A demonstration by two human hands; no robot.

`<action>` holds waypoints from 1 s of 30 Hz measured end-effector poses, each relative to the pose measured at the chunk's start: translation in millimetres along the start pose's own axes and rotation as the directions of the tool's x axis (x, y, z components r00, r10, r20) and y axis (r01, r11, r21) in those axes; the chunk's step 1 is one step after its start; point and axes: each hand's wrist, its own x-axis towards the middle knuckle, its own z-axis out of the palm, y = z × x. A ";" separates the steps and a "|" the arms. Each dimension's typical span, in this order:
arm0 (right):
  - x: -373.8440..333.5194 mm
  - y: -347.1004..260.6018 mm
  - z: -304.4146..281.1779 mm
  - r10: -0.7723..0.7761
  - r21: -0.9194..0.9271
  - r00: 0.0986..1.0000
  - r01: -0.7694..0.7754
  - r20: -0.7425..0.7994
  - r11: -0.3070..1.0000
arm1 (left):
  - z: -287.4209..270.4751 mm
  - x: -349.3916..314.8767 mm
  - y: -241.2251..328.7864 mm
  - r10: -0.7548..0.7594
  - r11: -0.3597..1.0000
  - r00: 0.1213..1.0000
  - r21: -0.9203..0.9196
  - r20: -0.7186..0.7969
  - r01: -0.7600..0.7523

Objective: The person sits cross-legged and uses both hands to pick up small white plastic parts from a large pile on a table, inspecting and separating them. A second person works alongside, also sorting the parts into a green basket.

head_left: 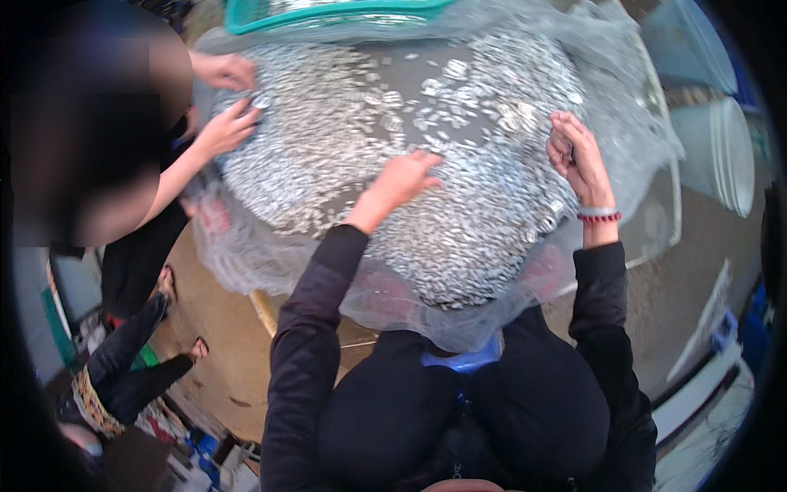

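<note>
A wide heap of small silvery-white pieces (459,238) lies spread on a clear plastic sheet (639,156) over a table. They are too small to name for certain. My left hand (400,182) is just over the middle of the heap, palm down, its fingers stretched out and slightly blurred. At the heap's right edge my right hand (580,156) is raised with its fingers curled in. Whatever those fingers may hold is hidden. A red bead bracelet (600,217) circles my right wrist. Some larger pale pieces (516,117) lie left of that hand.
At the far edge stands a teal basket (336,16) with silvery pieces inside. Across the left side, a co-worker's hands (225,131) touch the heap. Translucent white tubs (713,156) stand at the right. Another person's legs (147,336) show at the lower left.
</note>
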 end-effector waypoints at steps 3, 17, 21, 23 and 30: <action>-17.4 -7.4 -49.2 -0.183 -0.690 0.911 -0.137 -0.370 0.711 | -6.6 -15.2 -4.4 -0.033 0.993 0.990 -0.121 -0.137 0.016; -83.4 153.9 27.2 -0.080 -0.943 0.993 -0.059 -0.090 0.329 | -32.6 -92.2 48.4 -0.138 -0.770 0.985 -0.637 0.101 -0.042; -52.6 125.8 78.8 0.118 -0.615 0.987 -0.027 0.108 0.788 | -33.8 -74.7 55.9 -0.014 -0.837 0.999 -0.546 -0.042 -0.034; -48.4 106.1 87.2 0.153 -0.293 0.966 -0.088 0.210 0.952 | -33.9 -72.8 57.9 -0.001 -0.802 1.000 -0.597 -0.024 -0.015; -77.0 65.3 -10.4 -0.010 -0.809 0.936 -0.300 -0.353 0.505 | -16.8 -94.2 48.8 0.020 -0.611 0.998 -0.789 0.062 0.061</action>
